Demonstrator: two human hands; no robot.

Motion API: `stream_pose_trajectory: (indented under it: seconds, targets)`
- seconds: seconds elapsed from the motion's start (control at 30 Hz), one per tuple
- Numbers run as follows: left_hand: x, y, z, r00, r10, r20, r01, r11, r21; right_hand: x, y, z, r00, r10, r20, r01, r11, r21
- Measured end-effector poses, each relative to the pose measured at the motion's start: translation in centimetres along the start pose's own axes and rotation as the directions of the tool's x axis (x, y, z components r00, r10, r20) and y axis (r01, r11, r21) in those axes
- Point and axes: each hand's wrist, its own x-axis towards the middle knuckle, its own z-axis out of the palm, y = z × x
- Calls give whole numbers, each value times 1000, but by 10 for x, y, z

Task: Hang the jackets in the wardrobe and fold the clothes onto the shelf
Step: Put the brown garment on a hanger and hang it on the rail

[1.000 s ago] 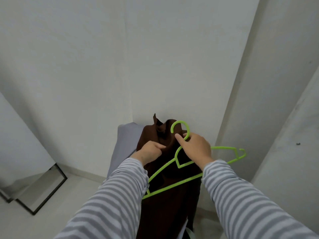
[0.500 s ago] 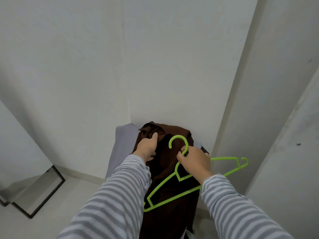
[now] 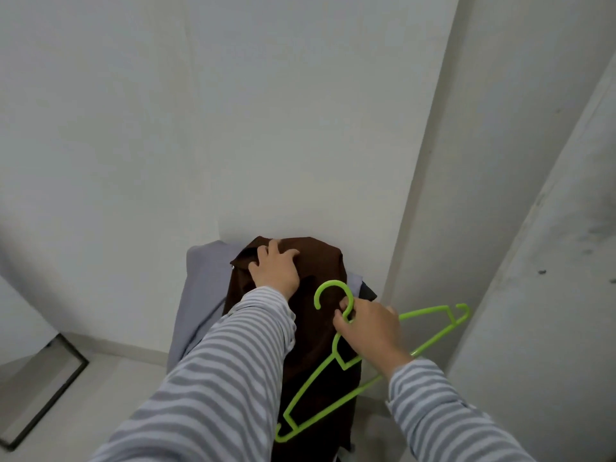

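A dark brown jacket [image 3: 316, 261] hangs draped over a stack of clothes in the corner. My left hand [image 3: 275, 270] lies on its top edge, fingers spread and curled into the fabric near the collar. My right hand [image 3: 368, 328] grips a lime-green plastic hanger [image 3: 430, 315] at the neck just under its hook, holding it tilted in front of the jacket. The hanger's lower end points down to the left across the brown cloth. Both arms wear grey-and-white striped sleeves.
A pale lilac garment [image 3: 203, 288] hangs under and left of the brown jacket. A bit of dark cloth [image 3: 366, 291] shows at its right. White walls meet in the corner behind. A white panel [image 3: 550, 228] stands close on the right. A black-framed mirror [image 3: 50, 385] leans at lower left.
My left hand has moved up from the jacket's front to its top edge. The collar that stood up has dropped flat. The hanger stays in my right hand, slightly lower in view.
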Motion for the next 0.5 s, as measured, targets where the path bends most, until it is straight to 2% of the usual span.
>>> stream_pose_trajectory:
  seconds: [0.1, 0.23, 0.37, 0.43, 0.5]
  targets:
    - [10, -1, 7, 999, 30, 16, -31, 998, 57, 5, 5, 4, 1000, 8, -4, -8, 1000, -2]
    - [19, -2, 9, 995, 51, -85, -43, 995, 89, 9, 12, 9, 1000, 23, 9, -24, 999, 22]
    - [17, 1, -1, 958, 201, -206, -163, 968, 189, 9, 17, 5, 999, 35, -14, -35, 999, 17]
    - [13, 0, -11, 936, 242, -255, -204, 964, 170, 9, 18, -2, 998, 42, -44, -42, 999, 4]
    - [5, -1, -22, 943, 212, -258, -207, 977, 48, 7, 17, -13, 995, 59, -77, -60, 998, -14]
